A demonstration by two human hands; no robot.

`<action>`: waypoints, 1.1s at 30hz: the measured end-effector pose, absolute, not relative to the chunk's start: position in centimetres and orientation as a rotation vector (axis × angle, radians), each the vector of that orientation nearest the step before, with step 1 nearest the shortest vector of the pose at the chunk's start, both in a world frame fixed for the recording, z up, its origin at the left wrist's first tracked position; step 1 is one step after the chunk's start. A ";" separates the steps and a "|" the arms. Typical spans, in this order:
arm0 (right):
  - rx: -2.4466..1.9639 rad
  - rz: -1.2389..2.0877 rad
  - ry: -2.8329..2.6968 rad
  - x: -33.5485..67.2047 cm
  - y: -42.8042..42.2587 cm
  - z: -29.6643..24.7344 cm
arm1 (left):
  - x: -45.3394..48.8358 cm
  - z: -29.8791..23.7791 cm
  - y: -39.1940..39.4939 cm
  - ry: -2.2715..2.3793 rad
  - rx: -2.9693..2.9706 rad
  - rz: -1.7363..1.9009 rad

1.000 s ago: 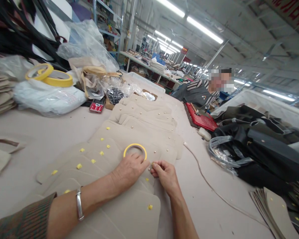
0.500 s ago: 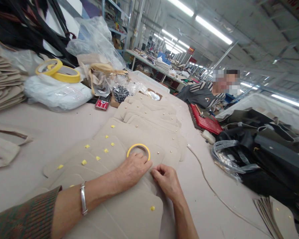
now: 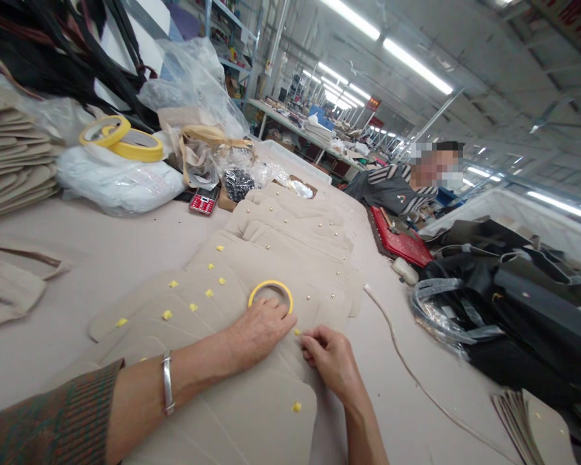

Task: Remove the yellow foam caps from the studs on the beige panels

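My left hand (image 3: 264, 330) is closed on a roll of yellow tape (image 3: 290, 298), which stands tilted over the beige panels. Just right of it, my right hand (image 3: 332, 358) has its thumb and fingers curled together, and nothing shows in them. A small yellow tape piece (image 3: 297, 332) sits on a panel between the two hands, close to my right fingertips. The beige panels (image 3: 252, 271) lie overlapped in a long spread under my hands. Several carry yellow tape bits; farther ones show small metal studs (image 3: 308, 298). Another tape piece (image 3: 296, 407) marks the nearest panel's corner.
Two yellow tape rolls (image 3: 136, 146) rest on a white plastic-wrapped bundle (image 3: 121, 184) at left. A red calculator-like device (image 3: 204, 201) lies nearby. At right are a cord (image 3: 407, 361), black bags (image 3: 523, 316) and a red case (image 3: 404, 240). A person (image 3: 392, 184) is beyond the table.
My right hand has drawn slightly right, away from my left hand. The yellow tape piece between them now shows on the panel. My left hand keeps the tape roll.
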State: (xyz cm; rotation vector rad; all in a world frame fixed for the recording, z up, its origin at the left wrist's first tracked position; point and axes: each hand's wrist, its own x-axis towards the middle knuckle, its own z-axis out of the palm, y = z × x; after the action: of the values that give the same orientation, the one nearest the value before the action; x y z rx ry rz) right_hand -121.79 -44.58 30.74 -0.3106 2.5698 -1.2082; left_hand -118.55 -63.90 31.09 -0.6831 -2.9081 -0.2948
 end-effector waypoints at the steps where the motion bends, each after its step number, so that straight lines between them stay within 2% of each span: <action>1: -0.376 -1.150 2.634 -121.7 -44.6 30.8 | -118.6 31.0 -63.9 -2.900 -0.685 -0.297; 10: -0.555 -0.960 2.937 -121.2 -46.6 30.3 | -118.0 31.0 -64.0 -2.811 -0.718 -0.309; 17: -0.657 -0.983 2.613 -121.7 -45.6 31.4 | -117.8 31.8 -64.4 -2.744 -0.777 -0.557; 21: -0.656 -1.412 2.616 -121.5 -45.1 31.4 | -118.1 31.2 -64.7 -2.607 -0.804 -0.732; 24: -0.840 -1.648 2.638 -121.3 -45.5 31.5 | -118.2 30.8 -64.9 -2.519 -0.832 -0.793; 29: -1.339 -1.500 2.798 -120.8 -46.4 31.9 | -117.9 30.9 -64.7 -2.510 -0.816 -0.801; 33: -1.342 -1.339 2.974 -120.6 -46.7 31.4 | -117.9 31.2 -64.5 -2.579 -0.807 -0.851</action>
State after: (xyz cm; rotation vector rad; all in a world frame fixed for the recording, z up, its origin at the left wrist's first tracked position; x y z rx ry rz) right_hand -120.60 -46.71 31.44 -1.3422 2.9739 -1.3386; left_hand -117.87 -64.52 31.16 -0.8069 -2.5788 -0.8514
